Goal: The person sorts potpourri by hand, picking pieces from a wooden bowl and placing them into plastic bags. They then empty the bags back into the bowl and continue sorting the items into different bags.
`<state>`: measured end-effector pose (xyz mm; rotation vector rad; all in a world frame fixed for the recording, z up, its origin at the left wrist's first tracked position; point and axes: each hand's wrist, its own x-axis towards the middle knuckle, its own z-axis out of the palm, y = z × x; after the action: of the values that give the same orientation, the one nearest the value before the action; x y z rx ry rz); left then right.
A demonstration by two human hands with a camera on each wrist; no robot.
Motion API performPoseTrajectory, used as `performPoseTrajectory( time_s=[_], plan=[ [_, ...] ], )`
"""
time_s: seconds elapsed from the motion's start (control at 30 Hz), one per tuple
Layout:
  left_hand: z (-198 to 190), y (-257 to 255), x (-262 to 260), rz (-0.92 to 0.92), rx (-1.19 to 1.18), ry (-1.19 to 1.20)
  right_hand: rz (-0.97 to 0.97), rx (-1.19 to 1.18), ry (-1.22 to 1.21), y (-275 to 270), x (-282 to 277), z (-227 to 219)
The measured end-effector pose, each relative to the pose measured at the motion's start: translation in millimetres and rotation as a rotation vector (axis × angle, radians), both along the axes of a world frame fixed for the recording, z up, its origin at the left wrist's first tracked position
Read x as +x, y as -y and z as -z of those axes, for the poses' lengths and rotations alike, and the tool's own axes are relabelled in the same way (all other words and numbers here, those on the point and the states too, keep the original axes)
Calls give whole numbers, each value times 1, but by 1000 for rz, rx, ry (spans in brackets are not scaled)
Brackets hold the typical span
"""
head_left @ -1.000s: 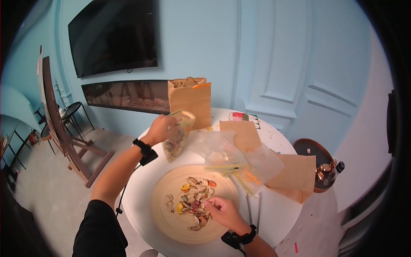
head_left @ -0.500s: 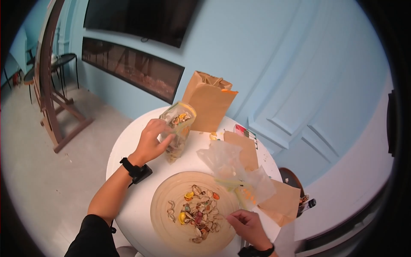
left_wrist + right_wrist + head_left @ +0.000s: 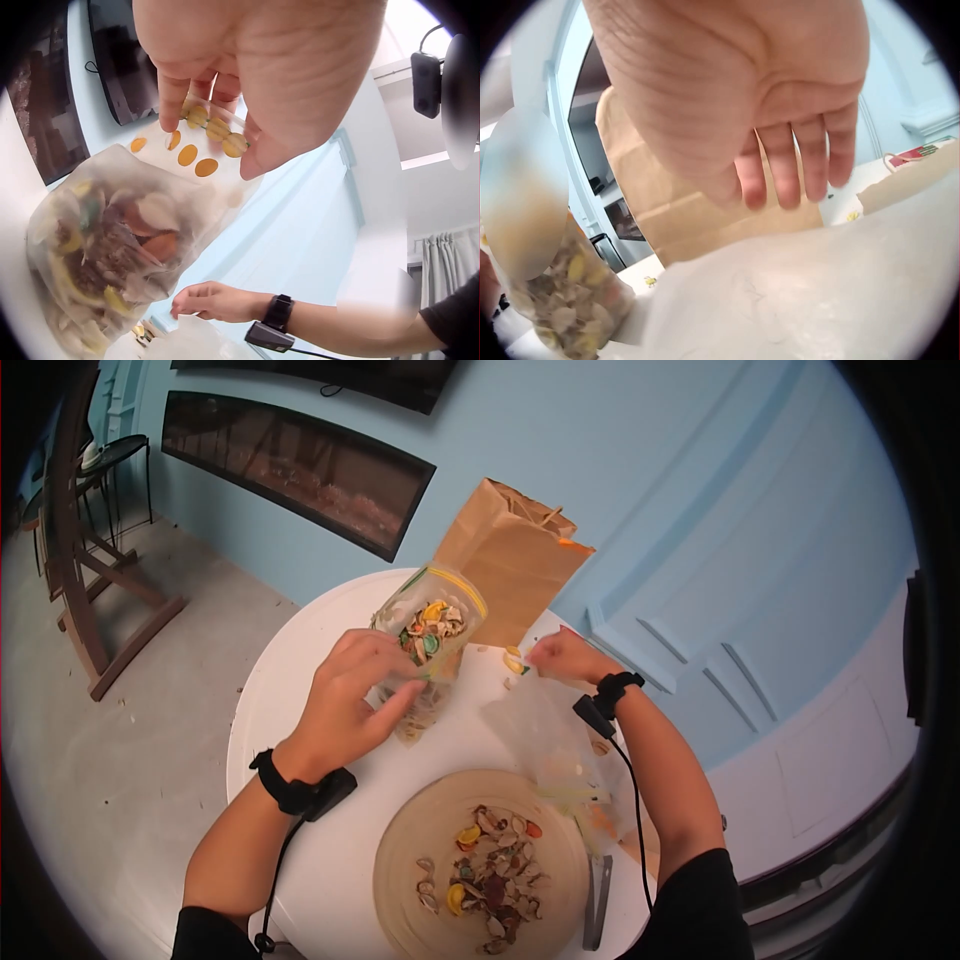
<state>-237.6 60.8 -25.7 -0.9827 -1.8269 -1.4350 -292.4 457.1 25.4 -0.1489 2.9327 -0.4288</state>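
Observation:
My left hand [image 3: 352, 695] pinches the upper edge of a clear zip bag [image 3: 112, 255] between thumb and fingers. The bag stands upright with its mouth open, filled with potpourri-like dried pieces [image 3: 432, 630] in brown, yellow, orange and green. My right hand [image 3: 568, 657] reaches over the back of the table beside a small yellow piece [image 3: 513, 660]. In the right wrist view its fingers [image 3: 786, 172] hang loosely spread with nothing between them. More dried pieces [image 3: 495, 880] lie heaped on a round pale wooden plate [image 3: 410, 810] in front.
A brown paper bag [image 3: 510, 565] stands at the table's back, behind the zip bag. Clear plastic bags [image 3: 550, 730] lie right of centre under my right arm. Metal tongs [image 3: 598, 905] rest beside the plate on the white table [image 3: 330, 860].
My right hand has moved from the plate up to the back of the table near the paper bag. My left hand stays at the zip bag. The head view has tilted and shifted.

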Motion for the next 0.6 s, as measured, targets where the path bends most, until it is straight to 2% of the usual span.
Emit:
performPoseTrajectory(
  time_s=[0.13, 0.23, 0.27, 0.37, 0.4, 0.5, 0.53, 0.6],
  plan=[
    [-4, 2, 3, 12, -20, -10, 87, 167, 508, 5, -2, 14],
    [-5, 3, 3, 26, -21, -9, 97, 430, 693, -10, -6, 22],
    [-5, 4, 3, 33, -22, -4, 99, 370, 641, -11, -3, 21],
    [-5, 2, 6, 38, -16, 16, 388, -142, 341, -12, -6, 16],
    [-5, 2, 7, 34, -21, 15, 360, -272, 273, -25, -20, 21],
    [-7, 2, 7, 26, -42, 12, 416, -294, -2, -41, -53, 42],
    [-6, 3, 7, 21, -49, 13, 366, -138, -43, -42, -58, 51],
    [-6, 3, 7, 16, -55, 17, 379, -10, 57, -21, -53, 54]
  ],
)
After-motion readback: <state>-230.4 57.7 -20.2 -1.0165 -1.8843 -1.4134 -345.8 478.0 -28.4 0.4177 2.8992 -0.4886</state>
